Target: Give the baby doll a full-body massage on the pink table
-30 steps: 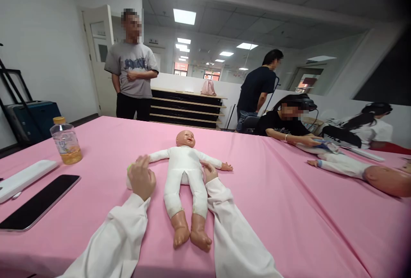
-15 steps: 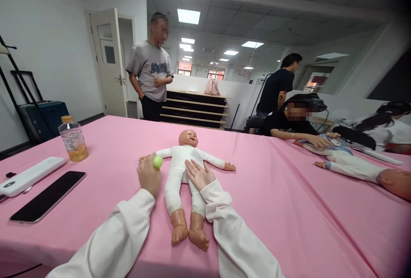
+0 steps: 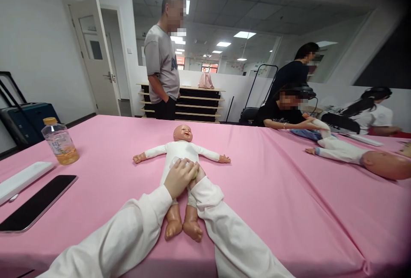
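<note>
My left hand (image 3: 180, 178) is wrapped over a small clear bottle (image 3: 176, 160) with a lime-green cap (image 3: 194, 175). Its pale end sticks out past my fingers, and most of its body is covered. My right hand (image 3: 199, 174) meets the left at the capped end, fingers curled against the cap and partly hidden. Both hands are above the belly and upper legs of a baby doll (image 3: 182, 148) in a white body suit. The doll lies face up, arms spread, bare feet toward me.
At left on the pink-covered table (image 3: 272, 209) are a drink bottle (image 3: 61, 143), a black phone (image 3: 38, 203) and a white device (image 3: 27, 179). Across the right side, a seated person (image 3: 282, 106) handles another doll (image 3: 349, 151). One person (image 3: 163, 64) stands behind the table.
My left hand has brought the green-capped bottle rightward from beside the doll to my right hand. The right hand, open before, has curled in. My view has shifted slightly.
</note>
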The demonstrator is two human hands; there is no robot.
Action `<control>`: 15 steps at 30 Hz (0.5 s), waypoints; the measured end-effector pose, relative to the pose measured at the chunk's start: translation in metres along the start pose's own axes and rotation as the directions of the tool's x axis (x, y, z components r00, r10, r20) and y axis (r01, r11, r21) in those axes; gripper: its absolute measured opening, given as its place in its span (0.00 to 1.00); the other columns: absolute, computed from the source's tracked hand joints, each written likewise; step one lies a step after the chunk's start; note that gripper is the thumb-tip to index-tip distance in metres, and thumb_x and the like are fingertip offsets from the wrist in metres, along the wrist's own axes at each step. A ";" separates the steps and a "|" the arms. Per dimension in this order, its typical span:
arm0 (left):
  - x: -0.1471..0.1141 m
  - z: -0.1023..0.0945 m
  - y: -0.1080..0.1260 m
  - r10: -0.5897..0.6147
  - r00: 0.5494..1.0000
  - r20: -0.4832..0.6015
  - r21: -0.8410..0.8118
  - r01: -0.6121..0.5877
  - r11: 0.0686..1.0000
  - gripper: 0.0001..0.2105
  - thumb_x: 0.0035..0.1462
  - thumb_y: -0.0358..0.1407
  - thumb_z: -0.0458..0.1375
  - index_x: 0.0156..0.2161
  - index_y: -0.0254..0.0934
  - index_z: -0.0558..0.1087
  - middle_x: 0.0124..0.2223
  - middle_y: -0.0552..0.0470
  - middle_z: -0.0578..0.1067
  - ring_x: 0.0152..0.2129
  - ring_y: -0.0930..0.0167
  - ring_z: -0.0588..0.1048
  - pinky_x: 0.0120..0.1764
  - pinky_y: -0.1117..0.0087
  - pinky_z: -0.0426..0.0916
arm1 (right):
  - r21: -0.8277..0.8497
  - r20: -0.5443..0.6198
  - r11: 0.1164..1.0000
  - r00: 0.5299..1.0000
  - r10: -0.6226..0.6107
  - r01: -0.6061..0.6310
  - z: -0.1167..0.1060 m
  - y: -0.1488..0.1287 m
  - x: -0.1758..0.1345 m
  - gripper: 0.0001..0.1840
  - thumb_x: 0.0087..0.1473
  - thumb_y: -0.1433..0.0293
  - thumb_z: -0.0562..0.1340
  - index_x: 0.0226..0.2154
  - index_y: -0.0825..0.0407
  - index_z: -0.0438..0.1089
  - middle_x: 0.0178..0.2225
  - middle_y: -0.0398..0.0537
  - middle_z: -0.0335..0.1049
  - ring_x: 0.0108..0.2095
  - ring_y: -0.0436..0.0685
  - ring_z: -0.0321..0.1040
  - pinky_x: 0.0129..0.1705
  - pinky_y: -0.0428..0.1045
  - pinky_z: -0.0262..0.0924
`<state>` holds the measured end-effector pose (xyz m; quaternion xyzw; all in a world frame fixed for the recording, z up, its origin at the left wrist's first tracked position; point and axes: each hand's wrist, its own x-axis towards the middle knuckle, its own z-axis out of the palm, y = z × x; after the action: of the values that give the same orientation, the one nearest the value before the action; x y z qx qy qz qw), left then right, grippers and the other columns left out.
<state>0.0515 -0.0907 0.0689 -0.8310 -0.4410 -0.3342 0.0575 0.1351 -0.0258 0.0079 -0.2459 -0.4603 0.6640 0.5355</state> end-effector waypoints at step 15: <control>-0.067 -0.004 -0.129 -0.837 0.490 -0.244 -0.350 0.760 0.547 0.36 0.49 0.41 0.56 0.60 0.36 0.45 0.54 0.40 0.64 0.48 0.61 0.67 0.46 0.62 0.64 | 0.368 0.022 0.896 0.965 0.260 -0.250 0.009 -0.032 -0.016 0.31 0.59 0.55 0.38 0.36 0.56 0.69 0.44 0.57 0.70 0.46 0.56 0.68 0.50 0.53 0.56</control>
<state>-0.0755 -0.0610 0.0056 -0.4476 -0.7211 -0.5190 -0.1015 0.1480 -0.0438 0.0371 -0.2088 -0.2841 0.7993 0.4867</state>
